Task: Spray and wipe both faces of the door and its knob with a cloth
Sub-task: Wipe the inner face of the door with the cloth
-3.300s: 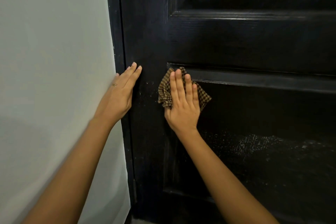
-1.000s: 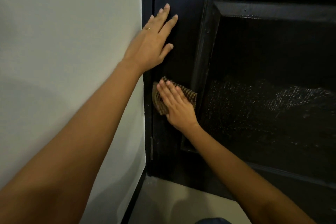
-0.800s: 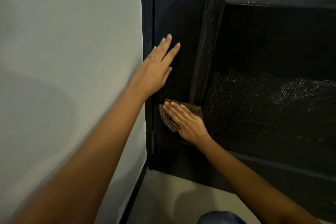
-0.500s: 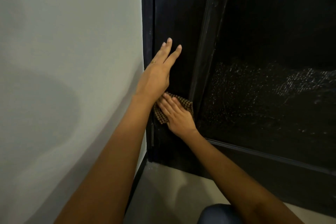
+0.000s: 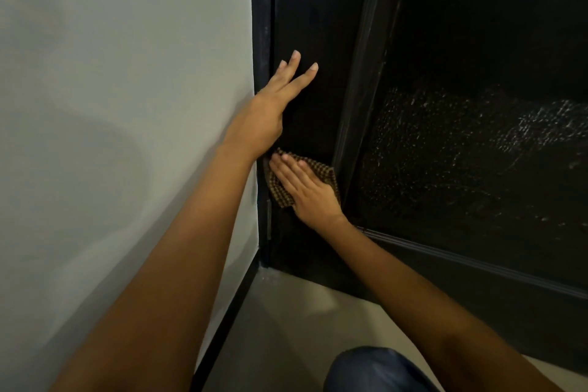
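The black panelled door (image 5: 461, 51) fills the right half of the head view. Spray droplets (image 5: 471, 137) glisten on its recessed lower panel. My right hand (image 5: 305, 189) lies flat on a brown checked cloth (image 5: 280, 191), pressing it against the door's left stile low down, just left of the panel moulding. My left hand (image 5: 273, 108) rests flat on the same stile above it, fingers spread, beside the door frame. No knob is in view.
A pale grey wall (image 5: 127, 105) takes up the left half, with a dark skirting strip (image 5: 229, 305) at its foot. The beige floor (image 5: 286, 328) lies below the door. My knee in blue cloth (image 5: 372, 371) shows at the bottom edge.
Over the last seconds my right hand has slid the cloth down the left stile from mid-height to near the bottom. My left hand has followed downward, and my view has dropped toward the floor.
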